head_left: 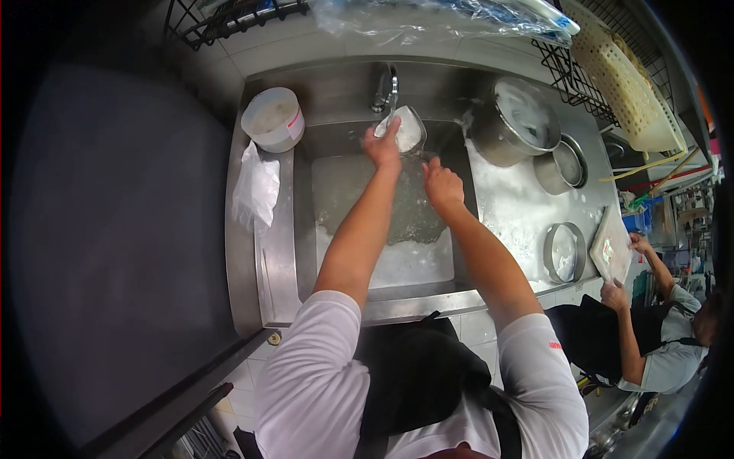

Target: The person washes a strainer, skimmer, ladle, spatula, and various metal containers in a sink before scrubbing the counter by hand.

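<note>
My left hand [384, 148] grips a small dish [410, 130], whitish inside with a shiny rim, and tilts it under the tap [388, 88]. Water runs down beside my thumb. Close by, to the right and lower, my right hand [443, 186] is closed above the sink [459, 264]; whatever its fingers hold, if anything, I cannot make out. Cloudy, rippling water covers much of the sink's bottom, with whitish foam along the near side.
Left of the sink are a white tub [273, 120] and a plastic bag [258, 186]. Foamy metal pots [497, 138] and a metal ring [564, 252] stand on the right counter. Farther right, a co-worker's hands [614, 294] hold a pale board [612, 245]. Wire racks hang above.
</note>
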`<state>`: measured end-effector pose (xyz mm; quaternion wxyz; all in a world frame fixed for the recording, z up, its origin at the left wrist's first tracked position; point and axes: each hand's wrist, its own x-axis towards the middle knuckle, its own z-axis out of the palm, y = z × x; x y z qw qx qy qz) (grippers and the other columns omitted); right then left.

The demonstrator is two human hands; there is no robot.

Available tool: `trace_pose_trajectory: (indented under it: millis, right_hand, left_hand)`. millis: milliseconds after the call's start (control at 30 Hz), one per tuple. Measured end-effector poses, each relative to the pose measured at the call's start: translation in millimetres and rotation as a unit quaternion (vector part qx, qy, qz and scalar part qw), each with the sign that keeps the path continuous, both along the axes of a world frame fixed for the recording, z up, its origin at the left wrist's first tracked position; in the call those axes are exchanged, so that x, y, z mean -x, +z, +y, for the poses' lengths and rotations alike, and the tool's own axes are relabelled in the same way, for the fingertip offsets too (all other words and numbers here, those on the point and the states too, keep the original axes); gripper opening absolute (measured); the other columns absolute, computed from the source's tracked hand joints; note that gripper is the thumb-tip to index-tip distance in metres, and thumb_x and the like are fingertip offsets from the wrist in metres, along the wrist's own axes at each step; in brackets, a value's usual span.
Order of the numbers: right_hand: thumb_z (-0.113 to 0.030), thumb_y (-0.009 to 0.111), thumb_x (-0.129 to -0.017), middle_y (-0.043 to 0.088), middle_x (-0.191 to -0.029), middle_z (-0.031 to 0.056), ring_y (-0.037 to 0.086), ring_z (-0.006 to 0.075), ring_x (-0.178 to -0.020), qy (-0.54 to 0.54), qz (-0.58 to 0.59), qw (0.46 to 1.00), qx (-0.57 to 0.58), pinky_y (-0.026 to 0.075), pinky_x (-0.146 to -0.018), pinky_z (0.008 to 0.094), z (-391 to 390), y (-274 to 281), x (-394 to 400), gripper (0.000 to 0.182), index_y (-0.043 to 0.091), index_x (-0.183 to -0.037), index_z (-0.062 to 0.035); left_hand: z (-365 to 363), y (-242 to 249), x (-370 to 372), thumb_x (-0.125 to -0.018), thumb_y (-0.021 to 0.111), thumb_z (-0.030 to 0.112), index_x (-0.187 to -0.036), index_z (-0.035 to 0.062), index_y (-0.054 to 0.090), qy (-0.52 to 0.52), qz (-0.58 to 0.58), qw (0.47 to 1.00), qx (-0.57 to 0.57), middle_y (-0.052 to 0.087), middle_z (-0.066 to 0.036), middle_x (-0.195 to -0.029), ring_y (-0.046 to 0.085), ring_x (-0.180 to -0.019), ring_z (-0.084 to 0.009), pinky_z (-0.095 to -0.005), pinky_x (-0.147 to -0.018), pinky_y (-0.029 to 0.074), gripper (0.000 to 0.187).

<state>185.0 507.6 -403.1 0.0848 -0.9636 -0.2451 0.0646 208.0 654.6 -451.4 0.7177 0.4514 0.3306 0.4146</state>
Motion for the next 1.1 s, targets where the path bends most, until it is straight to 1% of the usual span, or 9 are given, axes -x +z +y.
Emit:
trace_pose_trajectory:
  millis: [100,200,300,400,500,600,800,900,1100]
  right_hand:
    - [-0.039,0.036,-0.099,0.066,-0.082,0.0210,0.065,0.0409,-0.077,-0.009,-0.023,1.000,0.002,0.053,-0.068,0.0490,1.2,-3.8,-1.9,0.034,0.045,-0.098,-0.0059]
    - [-0.038,0.037,-0.099,0.067,-0.083,0.0192,0.066,0.0385,-0.077,-0.025,-0.035,0.999,0.003,0.053,-0.067,0.0473,2.7,-5.2,-2.0,0.033,0.045,-0.097,-0.0062]
    - [-0.036,0.038,-0.098,0.067,-0.084,0.0177,0.067,0.0369,-0.077,-0.033,-0.054,0.998,0.012,0.054,-0.067,0.0464,-1.2,-3.9,-7.0,0.031,0.046,-0.097,-0.0067]
    - [-0.034,0.039,-0.098,0.066,-0.084,0.0169,0.067,0.0363,-0.077,-0.029,-0.073,0.997,0.020,0.054,-0.066,0.0456,-10.8,-2.2,-16.4,0.028,0.045,-0.098,-0.0073]
    - [-0.033,0.040,-0.097,0.066,-0.084,0.0164,0.067,0.0355,-0.077,-0.019,-0.083,0.996,0.022,0.054,-0.065,0.0449,-15.6,7.3,-22.8,0.026,0.044,-0.099,-0.0075]
    - [-0.031,0.040,-0.097,0.065,-0.085,0.0164,0.067,0.0353,-0.077,-0.006,-0.092,0.995,0.030,0.054,-0.065,0.0446,-16.5,9.4,-27.6,0.024,0.043,-0.100,-0.0076]
    - [-0.030,0.038,-0.098,0.064,-0.087,0.0171,0.066,0.0359,-0.077,-0.002,-0.101,0.995,0.023,0.054,-0.065,0.0447,-17.6,5.9,-31.6,0.023,0.043,-0.101,-0.0078]
    - [-0.030,0.038,-0.098,0.064,-0.087,0.0175,0.066,0.0363,-0.077,-0.003,-0.097,0.995,0.017,0.054,-0.065,0.0449,-17.5,8.4,-31.1,0.023,0.042,-0.101,-0.0080]
    - [-0.033,0.039,-0.098,0.065,-0.084,0.0167,0.066,0.0364,-0.075,-0.010,-0.109,0.994,0.011,0.054,-0.064,0.0450,-19.1,2.7,-34.0,0.026,0.043,-0.099,-0.0078]
  left_hand:
    - [-4.9,2.2,-4.1,-0.090,0.062,0.027,-0.105,-0.0033,0.058,0.071,0.094,0.993,-0.024,0.063,-0.013,-0.096,0.059,-0.088,-0.0191,-0.0325,-0.080,0.046,0.034]
    - [-10.3,-9.6,-18.1,-0.097,0.050,0.025,-0.106,-0.0030,0.058,0.094,-0.052,0.984,0.141,0.064,-0.013,-0.094,0.060,-0.090,-0.0200,-0.0332,-0.082,0.046,0.031]
    - [-5.2,-22.7,-18.4,-0.097,0.048,0.020,-0.108,-0.0029,0.058,0.026,-0.040,0.997,0.055,0.063,-0.012,-0.098,0.060,-0.089,-0.0188,-0.0320,-0.081,0.048,0.027]
    - [4.2,-22.0,-2.9,-0.096,0.050,0.017,-0.108,-0.0026,0.058,-0.102,-0.103,0.981,0.131,0.063,-0.012,-0.101,0.062,-0.090,-0.0184,-0.0330,-0.081,0.051,0.025]
    - [9.1,-2.3,13.3,-0.093,0.054,0.015,-0.112,-0.0035,0.055,-0.148,-0.080,0.975,0.145,0.062,-0.011,-0.105,0.064,-0.091,-0.0223,-0.0347,-0.077,0.054,0.027]
    - [14.8,-9.3,14.7,-0.091,0.058,0.014,-0.112,-0.0042,0.053,-0.178,-0.167,0.957,0.159,0.062,-0.012,-0.106,0.064,-0.093,-0.0253,-0.0374,-0.081,0.054,0.028]
    - [22.8,-2.0,16.9,-0.090,0.055,0.007,-0.112,-0.0030,0.053,-0.200,-0.163,0.947,0.190,0.062,-0.016,-0.107,0.064,-0.097,-0.0288,-0.0421,-0.083,0.055,0.023]
    - [23.1,-1.2,16.9,-0.092,0.053,0.008,-0.111,-0.0035,0.053,-0.200,-0.177,0.947,0.181,0.063,-0.017,-0.105,0.065,-0.093,-0.0299,-0.0440,-0.080,0.056,0.022]
    - [23.4,8.0,17.1,-0.090,0.052,0.004,-0.113,-0.0044,0.053,-0.206,-0.144,0.948,0.195,0.062,-0.018,-0.108,0.064,-0.098,-0.0307,-0.0454,-0.087,0.054,0.024]
